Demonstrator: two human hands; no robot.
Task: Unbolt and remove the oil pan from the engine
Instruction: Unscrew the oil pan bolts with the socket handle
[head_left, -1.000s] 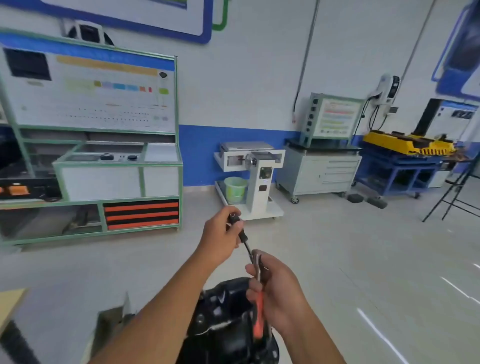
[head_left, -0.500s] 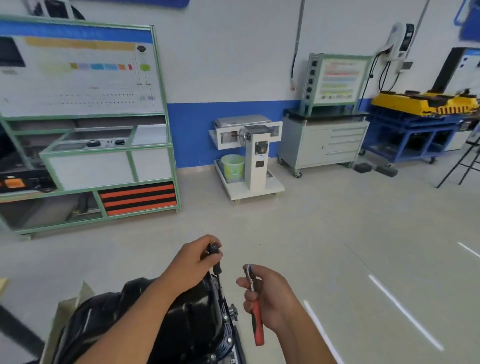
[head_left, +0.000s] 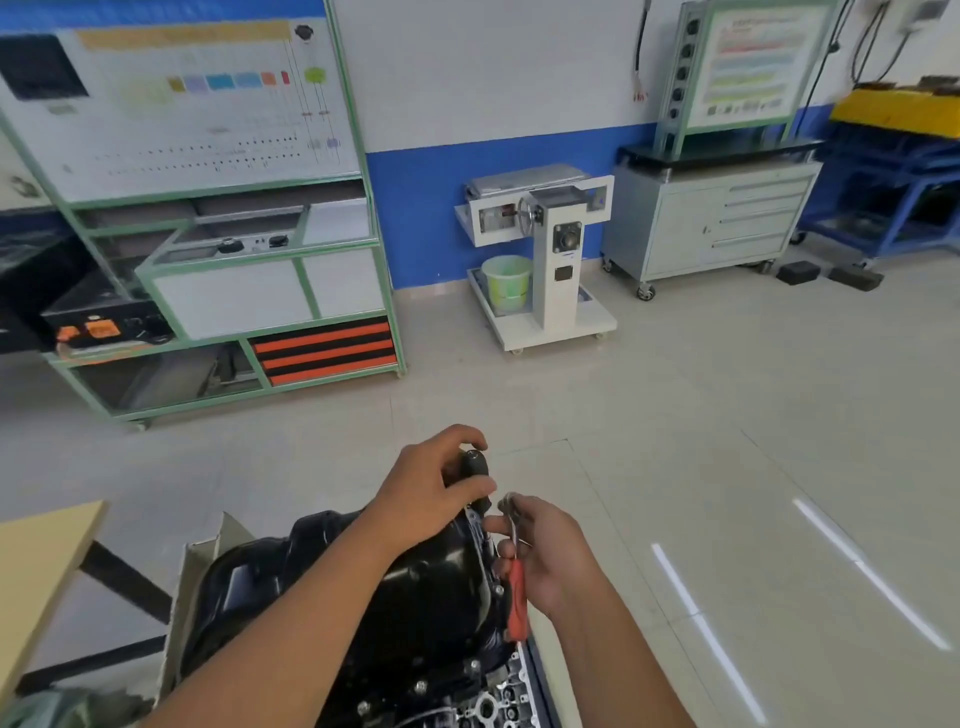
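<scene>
The left hand reaches forward over the black oil pan, fingers curled round a black tool handle that stands upright at the pan's far right rim. The right hand sits just right of it, fingers wrapped round a red-handled tool pointing down along the pan's right edge. The pan lies under both forearms, atop the engine. Bare floor spreads beyond and right of the fingers.

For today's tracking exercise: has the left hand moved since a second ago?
Yes. The left hand, gripping a black-handled tool, has dropped closer to the oil pan, near its far rim.
</scene>
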